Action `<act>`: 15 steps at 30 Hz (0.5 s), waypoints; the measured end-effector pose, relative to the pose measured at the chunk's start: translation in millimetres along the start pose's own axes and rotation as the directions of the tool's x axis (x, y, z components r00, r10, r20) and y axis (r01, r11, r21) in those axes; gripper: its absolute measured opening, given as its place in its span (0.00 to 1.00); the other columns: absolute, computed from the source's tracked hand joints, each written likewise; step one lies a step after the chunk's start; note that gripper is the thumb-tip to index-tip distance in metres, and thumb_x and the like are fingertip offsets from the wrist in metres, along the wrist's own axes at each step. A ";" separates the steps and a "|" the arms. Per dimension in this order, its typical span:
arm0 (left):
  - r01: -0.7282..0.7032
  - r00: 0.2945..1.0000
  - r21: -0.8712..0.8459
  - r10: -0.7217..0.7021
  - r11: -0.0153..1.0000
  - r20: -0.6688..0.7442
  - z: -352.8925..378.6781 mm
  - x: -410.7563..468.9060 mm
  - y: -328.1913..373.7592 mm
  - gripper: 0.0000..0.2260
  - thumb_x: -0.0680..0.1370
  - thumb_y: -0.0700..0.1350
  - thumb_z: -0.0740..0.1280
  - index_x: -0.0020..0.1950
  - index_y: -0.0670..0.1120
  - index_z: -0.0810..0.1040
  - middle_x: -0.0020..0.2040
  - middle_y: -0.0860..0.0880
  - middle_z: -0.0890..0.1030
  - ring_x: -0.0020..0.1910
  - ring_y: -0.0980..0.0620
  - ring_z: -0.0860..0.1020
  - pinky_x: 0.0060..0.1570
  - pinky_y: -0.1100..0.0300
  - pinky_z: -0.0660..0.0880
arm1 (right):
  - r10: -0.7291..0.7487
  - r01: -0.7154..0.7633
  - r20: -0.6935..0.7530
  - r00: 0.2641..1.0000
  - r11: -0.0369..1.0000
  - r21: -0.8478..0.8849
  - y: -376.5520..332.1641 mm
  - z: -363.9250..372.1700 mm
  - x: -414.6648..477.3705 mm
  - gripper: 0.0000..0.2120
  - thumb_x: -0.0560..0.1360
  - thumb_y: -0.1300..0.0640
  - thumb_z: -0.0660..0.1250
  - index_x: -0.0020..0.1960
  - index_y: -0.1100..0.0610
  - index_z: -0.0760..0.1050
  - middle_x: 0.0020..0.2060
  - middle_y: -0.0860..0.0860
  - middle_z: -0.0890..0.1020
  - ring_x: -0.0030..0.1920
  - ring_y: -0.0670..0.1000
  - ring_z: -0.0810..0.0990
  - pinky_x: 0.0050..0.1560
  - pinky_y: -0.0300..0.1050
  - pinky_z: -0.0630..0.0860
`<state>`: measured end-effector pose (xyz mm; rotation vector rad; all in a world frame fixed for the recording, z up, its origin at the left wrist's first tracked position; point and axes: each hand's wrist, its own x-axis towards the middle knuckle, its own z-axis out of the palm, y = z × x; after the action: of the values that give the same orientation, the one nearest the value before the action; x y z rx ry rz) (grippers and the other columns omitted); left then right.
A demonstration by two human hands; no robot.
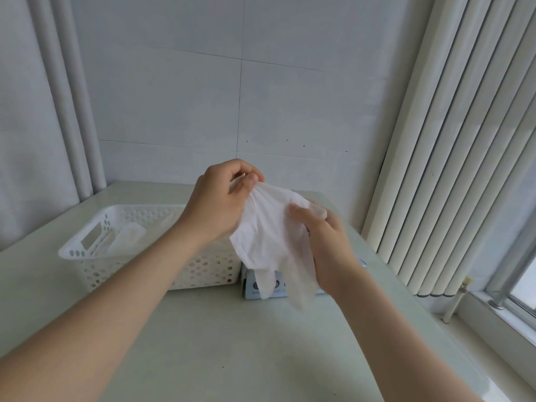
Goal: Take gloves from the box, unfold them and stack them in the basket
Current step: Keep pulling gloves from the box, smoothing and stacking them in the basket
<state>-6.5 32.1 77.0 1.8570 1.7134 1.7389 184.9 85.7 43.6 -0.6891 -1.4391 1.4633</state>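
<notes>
Aloft, thin, crinkled, translucent white glove (pixel 269 236)

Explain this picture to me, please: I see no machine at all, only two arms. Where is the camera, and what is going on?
There is no robot here. A person does the job with bare hands, and the single camera is worn on their head, looking forward and down, so the arms reach into the picture from below.

The left hand pinches the top end of a thin white glove. The right hand holds the glove's right side, thumb in front. The glove's fingers hang down, and it is lifted off the table.

Below the glove stands the glove box, mostly hidden by it. To the left of the box is a white perforated basket with pale flattened gloves already in it. Vertical blinds hang on the right.
</notes>
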 end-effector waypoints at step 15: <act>0.233 0.972 0.191 -0.233 0.954 -0.021 -50.1 10.6 -18.4 0.06 0.86 0.45 0.65 0.52 0.47 0.81 0.49 0.48 0.77 0.28 0.50 0.81 0.21 0.60 0.77 | -0.330 0.214 -0.015 0.944 0.645 -0.733 1.8 47.5 50.1 0.07 0.85 0.53 0.64 0.60 0.54 0.78 0.37 0.50 0.81 0.35 0.53 0.78 0.31 0.43 0.71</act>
<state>-57.3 17.2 89.1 1.6373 2.0692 1.5302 122.3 109.8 60.0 -0.9762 -1.9145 0.5385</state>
